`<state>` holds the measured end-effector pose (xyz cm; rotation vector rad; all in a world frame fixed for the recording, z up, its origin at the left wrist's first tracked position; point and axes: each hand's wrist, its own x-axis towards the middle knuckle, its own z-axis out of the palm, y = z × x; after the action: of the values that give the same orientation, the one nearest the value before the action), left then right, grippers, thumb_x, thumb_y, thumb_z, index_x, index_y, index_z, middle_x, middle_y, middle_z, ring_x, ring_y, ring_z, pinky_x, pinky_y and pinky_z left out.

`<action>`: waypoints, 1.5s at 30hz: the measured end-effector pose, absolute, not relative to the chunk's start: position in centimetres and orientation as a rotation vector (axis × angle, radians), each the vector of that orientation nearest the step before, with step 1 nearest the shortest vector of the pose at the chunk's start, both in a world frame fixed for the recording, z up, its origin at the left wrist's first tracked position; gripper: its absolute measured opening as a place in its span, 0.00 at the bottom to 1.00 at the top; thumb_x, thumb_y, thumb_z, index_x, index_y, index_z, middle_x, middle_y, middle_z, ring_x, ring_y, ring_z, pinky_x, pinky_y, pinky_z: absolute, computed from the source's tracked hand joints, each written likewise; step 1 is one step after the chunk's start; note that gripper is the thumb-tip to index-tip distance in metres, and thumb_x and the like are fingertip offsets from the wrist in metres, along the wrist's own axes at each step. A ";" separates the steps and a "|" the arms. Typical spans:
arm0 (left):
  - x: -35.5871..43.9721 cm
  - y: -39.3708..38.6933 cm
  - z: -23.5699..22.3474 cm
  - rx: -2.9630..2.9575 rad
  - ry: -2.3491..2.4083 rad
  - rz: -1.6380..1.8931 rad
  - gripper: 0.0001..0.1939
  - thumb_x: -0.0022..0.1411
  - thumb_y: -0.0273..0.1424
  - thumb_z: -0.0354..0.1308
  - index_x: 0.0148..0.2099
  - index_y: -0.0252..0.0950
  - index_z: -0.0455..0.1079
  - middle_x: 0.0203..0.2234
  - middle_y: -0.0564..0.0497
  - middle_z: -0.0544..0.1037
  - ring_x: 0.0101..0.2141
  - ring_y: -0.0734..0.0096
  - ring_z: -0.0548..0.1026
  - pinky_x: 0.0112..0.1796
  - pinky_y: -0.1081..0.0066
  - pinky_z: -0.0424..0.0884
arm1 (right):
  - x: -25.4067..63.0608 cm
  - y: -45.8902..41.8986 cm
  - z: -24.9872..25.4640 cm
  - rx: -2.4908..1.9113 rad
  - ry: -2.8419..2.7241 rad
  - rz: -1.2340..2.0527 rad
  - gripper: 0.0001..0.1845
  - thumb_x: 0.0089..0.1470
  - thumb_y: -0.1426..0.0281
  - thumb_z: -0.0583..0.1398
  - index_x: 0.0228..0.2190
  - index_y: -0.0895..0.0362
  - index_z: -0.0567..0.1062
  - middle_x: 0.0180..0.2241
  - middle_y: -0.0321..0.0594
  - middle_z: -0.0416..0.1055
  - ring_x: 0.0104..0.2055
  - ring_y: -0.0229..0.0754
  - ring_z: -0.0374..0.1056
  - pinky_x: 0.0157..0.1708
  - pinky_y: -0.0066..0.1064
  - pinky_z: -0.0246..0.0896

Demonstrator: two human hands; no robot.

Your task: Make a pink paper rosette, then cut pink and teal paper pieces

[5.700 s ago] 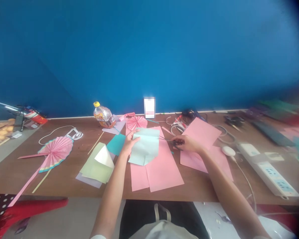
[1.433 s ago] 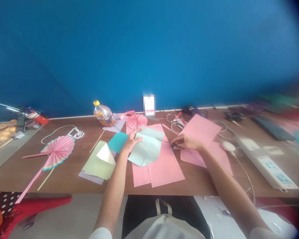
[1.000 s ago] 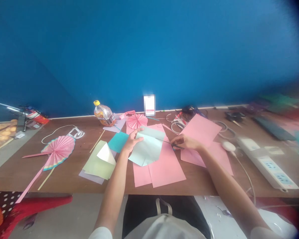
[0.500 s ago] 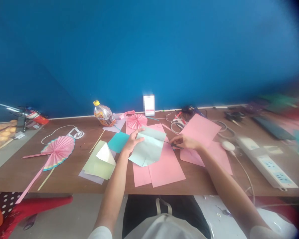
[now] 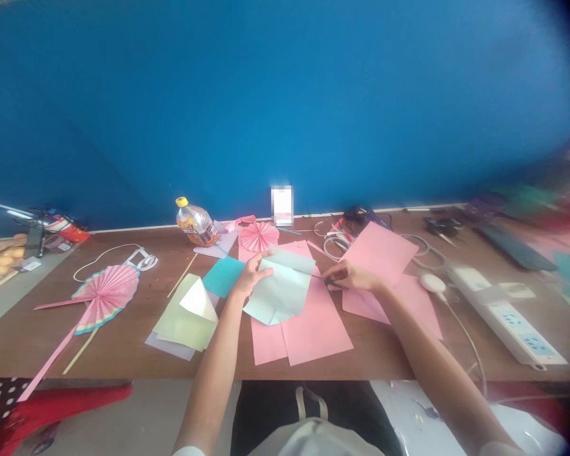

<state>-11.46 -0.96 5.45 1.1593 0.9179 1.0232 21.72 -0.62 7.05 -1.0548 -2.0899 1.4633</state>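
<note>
A pale mint-green sheet of paper (image 5: pixel 282 291) is held above pink sheets, with a crease across its upper part. My left hand (image 5: pixel 253 273) grips its upper left edge, thumb on top and fingers behind. At the opposite edge, my right hand (image 5: pixel 349 277) is closed around dark scissors (image 5: pixel 335 283). Their thin blades point left and meet the paper's right edge by the crease. Under the paper lie pink sheets (image 5: pixel 318 335); more pink paper (image 5: pixel 377 253) sits beneath and behind my right hand.
Left on the table (image 5: pixel 123 354) are a pleated pink fan (image 5: pixel 111 294), green paper (image 5: pixel 183 320) and teal paper (image 5: pixel 223 276). A yellow-capped bottle (image 5: pixel 197 223) and pink paper rosette (image 5: pixel 259 237) stand farther back. A power strip (image 5: pixel 508 316) and cables lie right.
The view has shifted slightly, so the table sits a little lower in the picture. Both hands keep their holds on the paper and scissors, with only slight movement at the right hand.
</note>
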 end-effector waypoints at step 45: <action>-10.9 -1.2 5.2 1.182 0.895 0.996 0.37 0.49 0.31 0.67 0.62 0.38 0.62 0.39 0.48 0.78 0.35 0.67 0.75 0.37 0.69 0.71 | 21.0 -0.9 7.0 -1.067 -2.021 1.567 0.21 0.49 0.60 0.65 0.41 0.61 0.80 0.22 0.36 0.71 0.22 0.33 0.59 0.25 0.28 0.54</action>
<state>-10.86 -1.19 5.20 1.1821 0.8954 0.9960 20.98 -0.88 7.04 -1.0668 -2.0214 1.5669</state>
